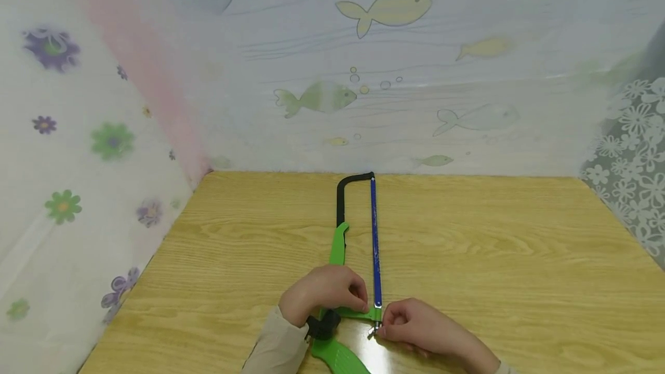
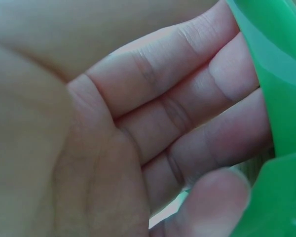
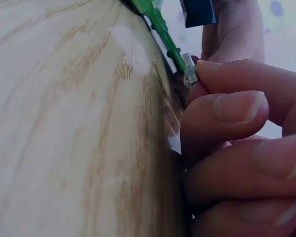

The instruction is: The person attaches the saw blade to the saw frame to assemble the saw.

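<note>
A hacksaw lies on the table, its green frame (image 1: 337, 245) running on into a black bow (image 1: 340, 201) at the far end. Its blue blade (image 1: 376, 235) stretches along the right side, pointing away from me. My left hand (image 1: 329, 290) grips the green frame near the blade's near end. In the left wrist view, its fingers reach the green plastic (image 2: 281, 98). My right hand (image 1: 423, 325) pinches a small metal wing nut (image 1: 373, 332) below that blade end. The right wrist view shows the nut (image 3: 190, 71) at the fingertips. The green handle (image 1: 340, 358) is partly cut off.
A wood-grain tabletop (image 1: 493, 247) lies under the saw. Behind it rises a wall covering (image 1: 291, 39) printed with fish, and a flowered one (image 1: 78, 160) stands at the left. White flower-patterned lace (image 1: 631, 160) hangs at the right.
</note>
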`<state>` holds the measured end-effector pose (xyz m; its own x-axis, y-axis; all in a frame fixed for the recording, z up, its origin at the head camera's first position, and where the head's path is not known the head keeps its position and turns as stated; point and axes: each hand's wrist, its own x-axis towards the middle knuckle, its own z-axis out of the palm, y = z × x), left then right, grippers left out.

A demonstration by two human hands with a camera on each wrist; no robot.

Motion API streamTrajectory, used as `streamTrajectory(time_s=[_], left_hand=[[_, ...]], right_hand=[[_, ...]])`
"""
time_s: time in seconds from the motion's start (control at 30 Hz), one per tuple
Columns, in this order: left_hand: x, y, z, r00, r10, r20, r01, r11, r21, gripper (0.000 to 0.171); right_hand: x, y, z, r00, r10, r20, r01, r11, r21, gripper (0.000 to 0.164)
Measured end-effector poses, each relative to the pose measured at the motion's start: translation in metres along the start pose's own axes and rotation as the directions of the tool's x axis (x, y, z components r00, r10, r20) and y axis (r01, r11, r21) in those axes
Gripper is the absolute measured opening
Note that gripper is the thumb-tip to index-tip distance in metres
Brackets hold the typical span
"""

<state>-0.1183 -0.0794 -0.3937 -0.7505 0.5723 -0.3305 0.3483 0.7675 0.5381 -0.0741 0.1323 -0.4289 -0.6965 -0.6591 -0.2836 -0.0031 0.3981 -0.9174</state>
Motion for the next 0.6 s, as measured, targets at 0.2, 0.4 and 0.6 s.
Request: streamTrajectory(time_s=[0.2, 0.4, 0.6], left_hand=[[-0.0001, 0.0011, -0.0007, 1.000, -0.008, -0.006, 0.008, 1.000, -0.003, 0.010], [-0.0003, 0.0019, -0.0014, 1.000, -0.007, -0.005, 0.007, 1.000, 0.001, 0.009], [-0.0015, 0.0019, -0.0005, 1.000, -0.003, 0.003, 0.003, 1.000, -0.001, 0.009]], right_hand=[[0.0003, -0.0005, -0.0005, 1.000, 0.013, 0.001, -0.013, 1.000, -0.015, 0.025], [0.0002, -0.0010, -0.0004, 1.000, 0.027, -0.004, -0.028, 0.999, -0.019, 0.029], [-0.0003, -0.0009, 0.0017, 0.999, 0.034, -0.015, -0.034, 0.999, -0.023, 0.033]])
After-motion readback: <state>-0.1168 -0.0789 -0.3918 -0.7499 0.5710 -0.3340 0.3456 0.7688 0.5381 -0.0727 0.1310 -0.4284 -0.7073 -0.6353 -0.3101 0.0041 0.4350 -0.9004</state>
